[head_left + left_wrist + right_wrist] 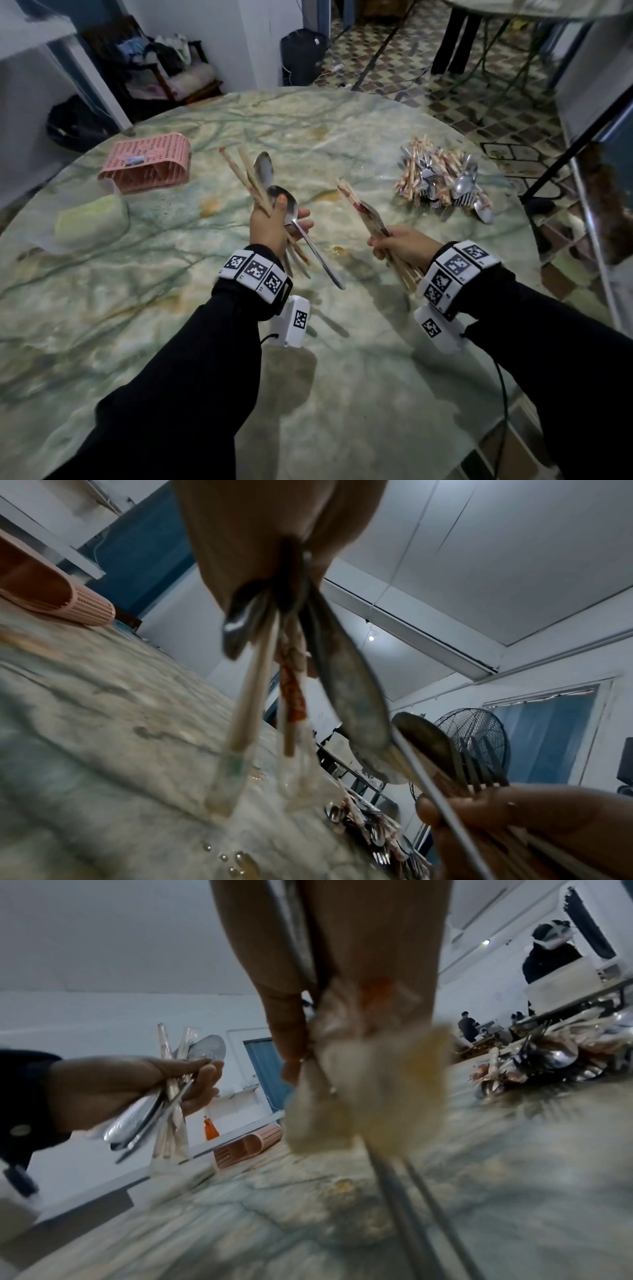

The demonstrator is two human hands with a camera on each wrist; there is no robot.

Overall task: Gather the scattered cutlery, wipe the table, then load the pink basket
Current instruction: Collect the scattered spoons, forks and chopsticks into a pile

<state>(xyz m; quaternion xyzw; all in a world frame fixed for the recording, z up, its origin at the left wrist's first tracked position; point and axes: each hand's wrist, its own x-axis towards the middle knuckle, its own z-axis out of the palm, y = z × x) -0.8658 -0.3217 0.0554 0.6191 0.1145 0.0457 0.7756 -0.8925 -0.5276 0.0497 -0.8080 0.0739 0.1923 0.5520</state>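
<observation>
My left hand [274, 226] grips a bunch of cutlery above the table's middle: wrapped chopsticks [245, 178] and two metal spoons [286, 205], seen close in the left wrist view as spoons [349, 696] and chopsticks [250, 710]. My right hand [400, 245] grips wrapped chopsticks [363, 212] with a spoon and a fork [479, 767] among them. A heap of gathered cutlery [442, 178] lies at the table's far right. The pink basket [147, 162] lies on its side at the far left, also seen as a basket [246, 1144].
The round marble-pattern table [171, 308] carries brownish spills [337, 250] and water drops [240, 861]. A pale green cloth [90, 219] lies at the left, near the basket. Chair and bags stand beyond the far edge; a metal stand [579, 147] rises at the right.
</observation>
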